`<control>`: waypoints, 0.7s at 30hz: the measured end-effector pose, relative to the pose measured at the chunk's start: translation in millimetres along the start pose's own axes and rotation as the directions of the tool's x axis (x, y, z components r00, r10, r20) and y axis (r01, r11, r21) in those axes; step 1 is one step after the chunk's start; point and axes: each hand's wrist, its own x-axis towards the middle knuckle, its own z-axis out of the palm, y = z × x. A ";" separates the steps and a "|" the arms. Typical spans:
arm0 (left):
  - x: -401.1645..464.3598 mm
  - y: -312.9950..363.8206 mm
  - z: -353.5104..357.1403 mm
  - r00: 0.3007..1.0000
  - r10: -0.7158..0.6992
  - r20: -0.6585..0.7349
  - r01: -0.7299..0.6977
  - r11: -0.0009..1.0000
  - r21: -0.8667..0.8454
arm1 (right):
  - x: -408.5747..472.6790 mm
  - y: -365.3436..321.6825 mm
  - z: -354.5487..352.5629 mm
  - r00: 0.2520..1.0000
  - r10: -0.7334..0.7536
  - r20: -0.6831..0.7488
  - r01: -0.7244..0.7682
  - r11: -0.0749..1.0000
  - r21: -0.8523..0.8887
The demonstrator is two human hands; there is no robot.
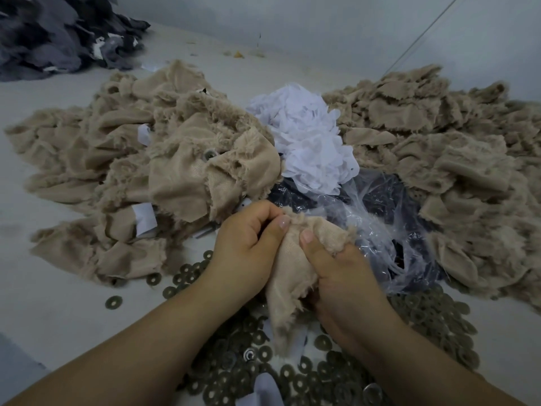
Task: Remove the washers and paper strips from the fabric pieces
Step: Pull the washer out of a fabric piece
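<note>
Both my hands grip one beige furry fabric piece (288, 276) just above the table, near the front centre. My left hand (246, 247) pinches its upper edge, and my right hand (336, 268) presses a thumb into its middle and wraps around its right side. Below my hands lies a spread of dark metal washers (322, 373) with a white paper strip (265, 385) among them. A heap of beige fabric pieces (164, 171) with a washer (209, 155) and paper strips (145, 218) showing sits to the left.
A pile of white paper strips (310, 136) sits in the middle, behind a crumpled clear plastic bag (374, 218) with dark contents. Another beige fabric heap (445, 159) fills the right side. Dark grey fabric (58, 33) is stacked at the far left corner. Loose washers (113, 302) lie left.
</note>
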 end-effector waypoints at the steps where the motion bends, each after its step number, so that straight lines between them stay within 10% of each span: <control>1: 0.3 -0.5 -0.2 1.000 0.012 0.004 -0.012 1.000 0.009 | 0.4 0.8 -0.6 1.000 0.000 0.000 0.000 1.000 -0.010; 8: -1.7 -1.9 -1.6 0.998 0.025 0.058 -0.022 0.998 -0.050 | -0.6 4.3 -0.1 0.999 -0.036 0.017 0.038 0.990 -0.139; 21: -1.5 -5.2 -2.4 1.000 -0.002 0.005 0.002 1.000 0.007 | -9.2 -12.7 10.8 0.988 0.136 0.071 -0.149 0.961 0.232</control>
